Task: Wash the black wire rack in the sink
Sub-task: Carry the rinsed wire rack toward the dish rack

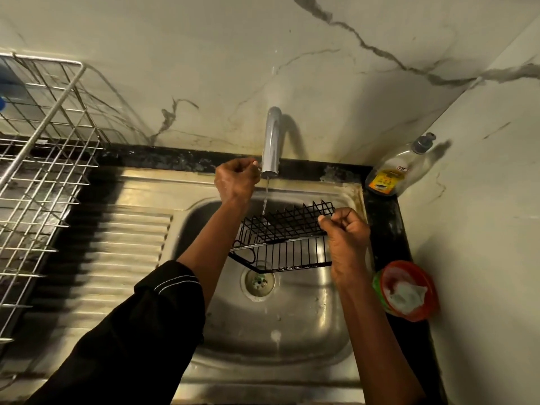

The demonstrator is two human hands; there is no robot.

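Observation:
The black wire rack [285,239] hangs tilted over the steel sink [306,325], above the drain. My right hand [346,241] grips its right end with curled fingers. A thin stream of water falls from the chrome tap [271,141] onto the rack's left part. My left hand [236,179] is up beside the spout, fingers curled; what it holds behind the spout is hidden.
A steel wire dish rack [43,171] stands on the ribbed drainboard [122,258] at the left. A clear soap dispenser bottle [400,171] sits in the back right corner. A red-rimmed tub [409,290] of white paste sits on the black counter at the right.

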